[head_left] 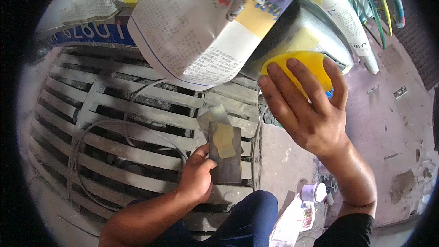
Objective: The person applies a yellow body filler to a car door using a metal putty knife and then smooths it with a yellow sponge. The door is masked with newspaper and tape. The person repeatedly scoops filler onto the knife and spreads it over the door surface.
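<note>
Low in the middle, my left hand (199, 174) is closed on a grey flat plate (226, 171) that bears a smear of yellowish putty (225, 139). A second metal blade (208, 116) sticks out behind the plate's upper end. My right hand (313, 110) grips a bright yellow rounded pad (297, 64), its fingers bent over the face. The pad is at the grey car bumper corner (302, 25); whether it touches the surface is hidden. A pale yellow filler patch (299, 41) shows on the bumper just beyond it.
Newspaper masking (183, 32) covers the car's adjoining parts. A blue number plate (93, 34) sits at the left. Below lies a slatted floor grate (109, 96) with a looped hose (82, 164). A small white tub (313, 192) stands by crumpled paper (290, 222). Green hoses (377, 7) hang upper right.
</note>
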Demonstrator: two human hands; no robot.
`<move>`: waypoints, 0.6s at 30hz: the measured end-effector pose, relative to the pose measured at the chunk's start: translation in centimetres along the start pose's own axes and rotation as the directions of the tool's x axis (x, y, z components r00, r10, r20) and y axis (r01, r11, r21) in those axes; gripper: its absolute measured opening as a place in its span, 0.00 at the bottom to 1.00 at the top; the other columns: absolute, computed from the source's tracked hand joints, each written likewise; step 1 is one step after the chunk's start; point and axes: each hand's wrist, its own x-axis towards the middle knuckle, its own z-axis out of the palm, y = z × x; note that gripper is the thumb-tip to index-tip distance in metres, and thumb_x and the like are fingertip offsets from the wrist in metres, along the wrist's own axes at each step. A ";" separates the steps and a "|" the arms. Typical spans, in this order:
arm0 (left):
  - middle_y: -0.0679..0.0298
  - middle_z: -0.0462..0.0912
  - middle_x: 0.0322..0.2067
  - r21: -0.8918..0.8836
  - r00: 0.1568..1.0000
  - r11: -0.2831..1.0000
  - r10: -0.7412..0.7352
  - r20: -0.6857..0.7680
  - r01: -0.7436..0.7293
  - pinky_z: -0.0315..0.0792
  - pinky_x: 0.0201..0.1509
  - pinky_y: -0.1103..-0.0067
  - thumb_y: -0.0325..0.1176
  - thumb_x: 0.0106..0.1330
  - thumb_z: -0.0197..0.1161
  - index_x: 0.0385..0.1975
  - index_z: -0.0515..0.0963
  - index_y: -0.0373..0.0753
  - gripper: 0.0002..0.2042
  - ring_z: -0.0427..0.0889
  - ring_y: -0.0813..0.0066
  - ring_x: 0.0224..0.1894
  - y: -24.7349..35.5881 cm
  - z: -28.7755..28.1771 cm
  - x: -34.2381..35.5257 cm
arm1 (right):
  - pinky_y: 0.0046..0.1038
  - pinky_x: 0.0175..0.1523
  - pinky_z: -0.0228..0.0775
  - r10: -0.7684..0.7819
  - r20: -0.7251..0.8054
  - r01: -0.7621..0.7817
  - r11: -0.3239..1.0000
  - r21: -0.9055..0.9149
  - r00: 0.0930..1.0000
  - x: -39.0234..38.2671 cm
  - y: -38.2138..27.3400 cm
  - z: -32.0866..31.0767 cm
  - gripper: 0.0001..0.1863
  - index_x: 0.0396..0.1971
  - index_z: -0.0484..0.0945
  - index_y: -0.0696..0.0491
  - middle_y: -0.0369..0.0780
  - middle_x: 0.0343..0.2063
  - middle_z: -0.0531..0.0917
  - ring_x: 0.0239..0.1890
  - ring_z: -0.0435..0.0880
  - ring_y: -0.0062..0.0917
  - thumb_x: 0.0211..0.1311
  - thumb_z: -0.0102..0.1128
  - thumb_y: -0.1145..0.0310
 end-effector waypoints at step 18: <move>0.57 0.77 0.48 0.028 0.998 0.999 -0.044 -0.038 0.045 0.63 0.59 0.78 0.18 0.53 0.47 0.55 0.69 0.27 0.25 0.74 0.70 0.50 0.1 -0.6 0.1 | 0.45 0.61 0.58 -0.090 0.098 0.106 0.978 -0.177 0.991 -1.4 -3.5 4.6 0.18 0.44 0.77 0.52 0.42 0.50 0.79 0.57 0.71 0.31 0.50 0.56 0.70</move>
